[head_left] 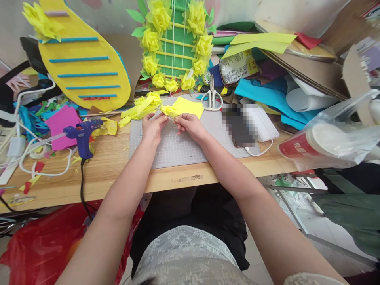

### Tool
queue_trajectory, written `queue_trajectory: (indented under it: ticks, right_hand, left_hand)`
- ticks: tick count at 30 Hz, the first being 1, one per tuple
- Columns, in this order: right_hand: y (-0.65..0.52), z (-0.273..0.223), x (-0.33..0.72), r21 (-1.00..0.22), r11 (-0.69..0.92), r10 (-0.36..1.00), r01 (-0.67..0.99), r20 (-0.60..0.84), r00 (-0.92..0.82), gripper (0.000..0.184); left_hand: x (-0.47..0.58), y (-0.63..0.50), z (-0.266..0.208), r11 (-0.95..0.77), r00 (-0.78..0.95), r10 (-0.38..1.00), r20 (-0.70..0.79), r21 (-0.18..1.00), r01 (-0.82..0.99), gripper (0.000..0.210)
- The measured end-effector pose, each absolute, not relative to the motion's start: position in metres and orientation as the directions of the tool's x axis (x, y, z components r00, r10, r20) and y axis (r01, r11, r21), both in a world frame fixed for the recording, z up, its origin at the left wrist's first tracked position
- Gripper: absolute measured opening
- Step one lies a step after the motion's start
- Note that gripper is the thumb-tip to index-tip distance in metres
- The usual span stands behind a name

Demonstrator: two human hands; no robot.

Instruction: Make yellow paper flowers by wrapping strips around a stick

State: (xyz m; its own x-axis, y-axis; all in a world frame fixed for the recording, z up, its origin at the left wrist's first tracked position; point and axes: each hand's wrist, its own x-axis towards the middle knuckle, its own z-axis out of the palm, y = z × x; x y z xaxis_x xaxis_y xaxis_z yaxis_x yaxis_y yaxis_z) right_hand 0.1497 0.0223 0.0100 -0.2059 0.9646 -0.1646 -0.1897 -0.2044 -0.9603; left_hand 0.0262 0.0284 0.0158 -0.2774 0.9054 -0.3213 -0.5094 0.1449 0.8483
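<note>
Over the grey cutting mat point(166, 152), my left hand point(152, 128) and my right hand point(191, 126) meet with fingertips closed on a small yellow paper flower point(168, 110). My left fingers pinch its near left side, and the right thumb and fingers grip its lower end. Part of the flower is hidden by the fingers. Just behind lies a stack of square yellow paper point(187, 107). Left of it is a heap of yellow paper strips and petals point(144, 105). White-handled scissors point(211, 97) rest beyond my right hand.
A purple glue gun point(82, 136) stands at the left, its cord hanging over the table edge. Behind are a yellow cutout with blue bars point(86, 65) and a green board ringed with yellow flowers point(178, 43). A phone point(240, 126) and a bagged cup point(308, 144) sit at right.
</note>
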Motion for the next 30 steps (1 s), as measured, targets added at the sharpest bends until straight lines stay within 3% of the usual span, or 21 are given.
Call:
queue_trajectory:
  ticks: [4,11,22,30]
  right_hand:
    - [0.0228,0.0104,0.1507,-0.956,-0.217,0.964,-0.199,-0.177,-0.200,0.019]
    - [0.0238,0.0118,0.1556,-0.946,-0.243,0.957,-0.216,-0.198,-0.212,0.018]
    - [0.0223,0.0114,0.1525,-0.948,-0.265,0.941,-0.178,-0.214,-0.260,0.019]
    - [0.0191,0.0166,0.1494,-0.964,-0.232,0.952,-0.130,-0.198,-0.233,0.024]
  left_hand:
    - [0.0264,0.0276,0.0184,0.149,-0.285,0.901,-0.326,0.851,-0.504,0.041]
    - [0.0219,0.0279,0.0222,0.210,-0.215,0.910,-0.354,0.842,-0.496,0.017]
    - [0.0263,0.0303,0.0159,0.087,-0.408,0.877,-0.253,0.920,-0.383,0.037]
    - [0.0261,0.0311,0.0202,0.109,-0.382,0.872,-0.305,0.883,-0.457,0.036]
